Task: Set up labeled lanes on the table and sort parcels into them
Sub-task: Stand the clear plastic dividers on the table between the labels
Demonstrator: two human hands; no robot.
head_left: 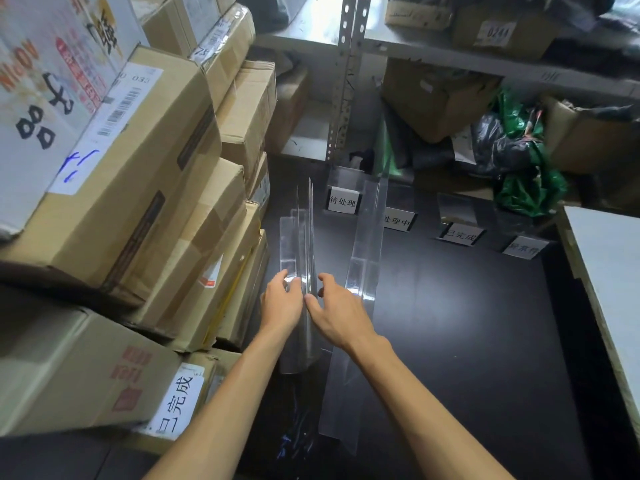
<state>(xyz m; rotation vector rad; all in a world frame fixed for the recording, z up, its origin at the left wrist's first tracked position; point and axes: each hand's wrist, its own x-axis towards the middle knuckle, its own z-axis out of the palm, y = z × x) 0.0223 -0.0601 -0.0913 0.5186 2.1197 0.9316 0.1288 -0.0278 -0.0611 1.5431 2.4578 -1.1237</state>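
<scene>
- Two bare forearms reach forward over the black table (467, 323), hands close together, wrists roughly level.
- Left hand (282, 301): fingers curled onto the left face of the bundle of clear dividers (302, 244), gripping it.
- Right hand (337, 315): thumb up, fingers bent, pinching the same bundle from the right side. The hands nearly touch across it.
- Bundle: thin, glossy transparent plastic sheets standing on edge with flat base flanges, on the table's left part, just beside the cardboard boxes (138, 174).
- Single divider (367, 237): same clear plastic, long and narrow, lying on the table right of the bundle.
- Four label stands (343, 201) in a row at the far edge, white cards with black print; the rightmost is blurred.
- Boxes: matte brown, taped, stacked high.
</scene>
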